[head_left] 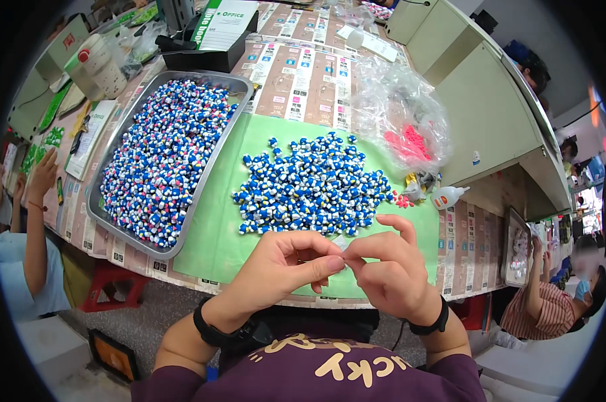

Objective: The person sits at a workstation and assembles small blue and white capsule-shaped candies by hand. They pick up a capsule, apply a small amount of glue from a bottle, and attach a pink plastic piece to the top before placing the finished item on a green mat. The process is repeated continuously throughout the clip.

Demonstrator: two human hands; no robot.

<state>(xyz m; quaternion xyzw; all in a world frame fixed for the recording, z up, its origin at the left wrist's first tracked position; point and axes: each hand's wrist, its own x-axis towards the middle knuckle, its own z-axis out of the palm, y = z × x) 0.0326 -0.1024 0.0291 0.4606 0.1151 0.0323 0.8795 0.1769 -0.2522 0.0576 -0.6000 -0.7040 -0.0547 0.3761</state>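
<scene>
My left hand (286,264) and my right hand (390,271) meet at their fingertips over the near edge of a green mat (216,221). Both are closed in a pinch, thumbs against fingers. Whatever lies between the fingertips is too small and hidden to make out. A small whitish piece (340,241) shows just behind them. Beyond my hands spreads a pile of small blue-and-white figures (309,184) with yellow spots. Small pink pieces (402,199) lie at the pile's right edge, beside a white squeeze bottle (448,196).
Left of the mat, a metal tray (162,253) is full of similar figures. A clear plastic bag (400,94) holding pink pieces lies back right. A black box (212,57) with a notebook stands behind the tray. Greenish panels (504,114) rise at right. Other people sit on both sides.
</scene>
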